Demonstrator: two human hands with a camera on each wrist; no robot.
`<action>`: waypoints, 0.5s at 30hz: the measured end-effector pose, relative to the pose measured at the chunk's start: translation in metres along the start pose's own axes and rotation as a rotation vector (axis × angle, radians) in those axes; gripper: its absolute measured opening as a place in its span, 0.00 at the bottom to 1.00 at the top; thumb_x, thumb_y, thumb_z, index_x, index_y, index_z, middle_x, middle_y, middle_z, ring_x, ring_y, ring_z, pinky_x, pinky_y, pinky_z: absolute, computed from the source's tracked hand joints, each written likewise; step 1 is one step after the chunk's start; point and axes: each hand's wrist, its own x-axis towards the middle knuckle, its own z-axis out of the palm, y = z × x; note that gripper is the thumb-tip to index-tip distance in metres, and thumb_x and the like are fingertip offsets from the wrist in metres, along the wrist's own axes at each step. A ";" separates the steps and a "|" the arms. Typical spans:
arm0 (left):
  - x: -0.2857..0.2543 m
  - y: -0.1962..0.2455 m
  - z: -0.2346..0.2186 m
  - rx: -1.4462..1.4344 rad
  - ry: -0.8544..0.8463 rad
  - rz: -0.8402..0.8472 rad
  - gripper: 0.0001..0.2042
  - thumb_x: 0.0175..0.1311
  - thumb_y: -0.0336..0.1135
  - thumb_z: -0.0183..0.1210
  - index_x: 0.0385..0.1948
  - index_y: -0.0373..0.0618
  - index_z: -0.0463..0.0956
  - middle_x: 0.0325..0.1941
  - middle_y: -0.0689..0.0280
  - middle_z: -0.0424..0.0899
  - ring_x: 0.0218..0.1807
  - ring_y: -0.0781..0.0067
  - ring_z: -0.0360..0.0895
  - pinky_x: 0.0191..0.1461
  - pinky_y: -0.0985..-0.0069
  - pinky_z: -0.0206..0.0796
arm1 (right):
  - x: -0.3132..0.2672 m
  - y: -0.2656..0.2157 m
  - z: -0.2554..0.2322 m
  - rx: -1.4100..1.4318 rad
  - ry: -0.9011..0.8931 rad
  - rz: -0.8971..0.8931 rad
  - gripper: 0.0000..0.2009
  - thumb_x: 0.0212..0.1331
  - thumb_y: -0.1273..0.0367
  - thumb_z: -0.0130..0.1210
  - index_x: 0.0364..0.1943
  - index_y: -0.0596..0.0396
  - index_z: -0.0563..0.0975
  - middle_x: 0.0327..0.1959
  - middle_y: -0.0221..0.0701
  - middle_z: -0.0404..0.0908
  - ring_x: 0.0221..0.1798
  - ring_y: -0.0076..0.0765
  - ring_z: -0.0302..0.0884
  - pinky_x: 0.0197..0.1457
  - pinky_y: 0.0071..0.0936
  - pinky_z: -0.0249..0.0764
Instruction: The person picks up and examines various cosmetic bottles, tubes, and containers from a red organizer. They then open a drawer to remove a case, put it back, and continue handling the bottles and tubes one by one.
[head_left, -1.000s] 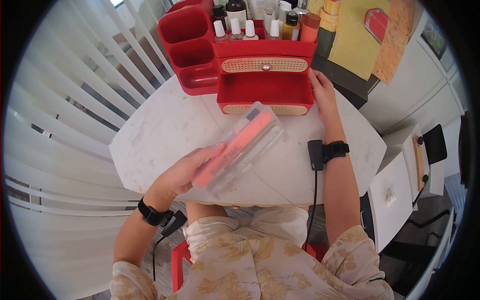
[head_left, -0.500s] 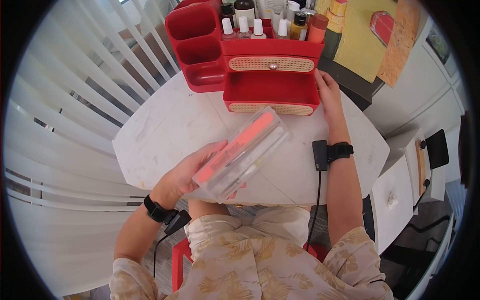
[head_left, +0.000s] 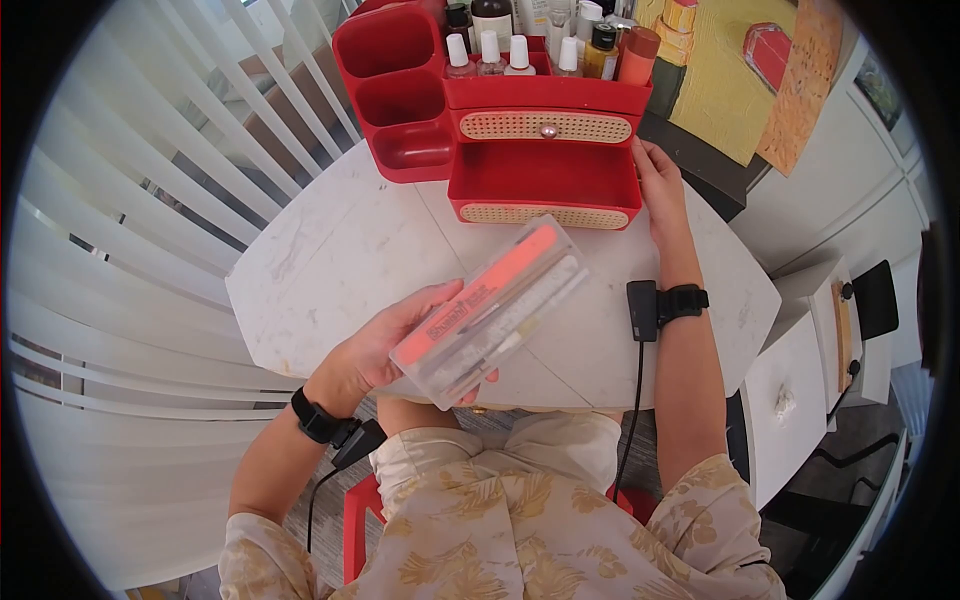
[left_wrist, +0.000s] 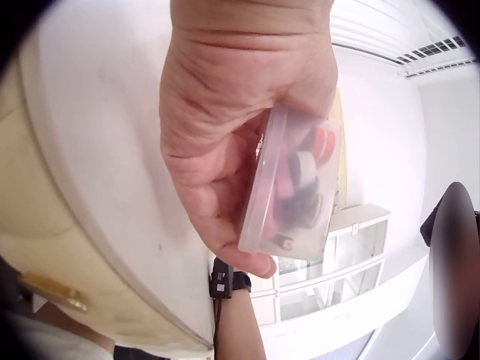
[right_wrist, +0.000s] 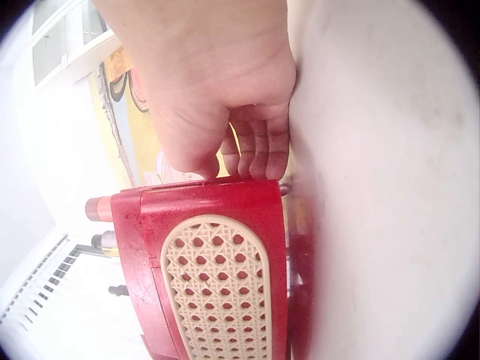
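In the head view, my left hand point(head_left: 392, 338) grips a clear plastic case point(head_left: 512, 322) by its near end, tilted above the table; an orange strip and slim items show through its lid. The left wrist view has my palm and fingers point(left_wrist: 214, 180) around the case point(left_wrist: 304, 191), with small dark, white and red things inside. My right hand point(head_left: 662, 198) touches the right side of a red organizer point(head_left: 550, 95), by its pulled-out, empty lower drawer point(head_left: 545, 216). Bent fingertips meet the red side beside the woven panel point(right_wrist: 217, 285) in the right wrist view.
White-capped bottles point(head_left: 519, 60) and other bottles stand on the organizer, with open red compartments point(head_left: 410, 148) to its left. Beneath is a white marbled table point(head_left: 310, 270). Vertical blinds point(head_left: 130, 250) hang at the left; a yellow picture point(head_left: 710, 100) leans behind at the right.
My left hand has turned the case so its lid faces up more, and its fingertips now show beneath the near edge. My right hand stays at the organizer's side. The head view has shifted slightly.
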 end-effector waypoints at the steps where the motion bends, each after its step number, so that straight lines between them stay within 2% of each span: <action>1: 0.000 0.000 0.001 0.009 0.005 0.001 0.31 0.81 0.58 0.29 0.70 0.42 0.65 0.48 0.34 0.82 0.39 0.37 0.83 0.47 0.54 0.76 | 0.001 0.001 0.000 -0.004 -0.002 -0.004 0.20 0.74 0.54 0.55 0.55 0.56 0.81 0.43 0.25 0.86 0.41 0.18 0.79 0.46 0.19 0.75; 15: 0.001 -0.002 -0.002 0.038 0.010 -0.021 0.31 0.81 0.57 0.31 0.71 0.42 0.64 0.50 0.34 0.81 0.41 0.37 0.83 0.50 0.53 0.75 | 0.003 0.004 -0.002 -0.002 -0.019 -0.013 0.21 0.73 0.53 0.55 0.56 0.55 0.81 0.43 0.25 0.86 0.40 0.17 0.80 0.44 0.18 0.75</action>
